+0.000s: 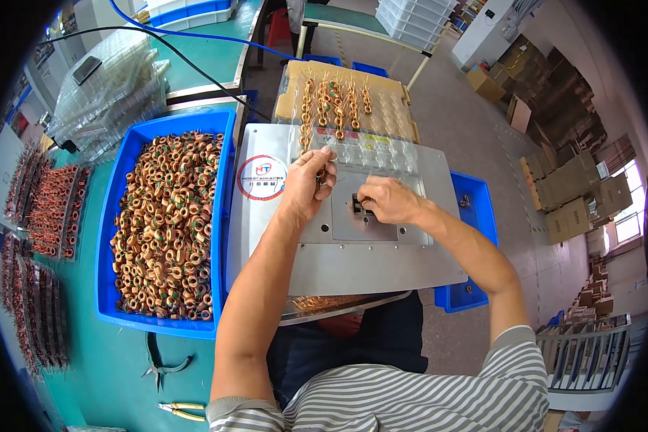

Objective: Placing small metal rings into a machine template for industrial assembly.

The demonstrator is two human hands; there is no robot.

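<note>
My left hand (308, 183) is closed over the metal machine top, its curled fingers around what look like small copper-wound ring coils, mostly hidden. My right hand (390, 201) pinches at the dark slot (358, 204) in the machine's top plate (345, 229); whatever its fingertips hold is hidden. Just beyond both hands lies a clear plastic blister tray (392, 155), with rows of copper ring coils (338, 108) standing in its left and middle pockets. To the left, a blue bin (227, 155) is heaped with loose ring coils (167, 230), some with green parts.
Pliers with dark handles (162, 369) and yellow-handled cutters (182, 410) lie on the green table (122, 374). Stacked trays of coils (56, 209) stand far left. Another blue bin (475, 216) sits right of the machine. A black cable (187, 61) crosses behind. Cardboard boxes (576, 187) are piled right.
</note>
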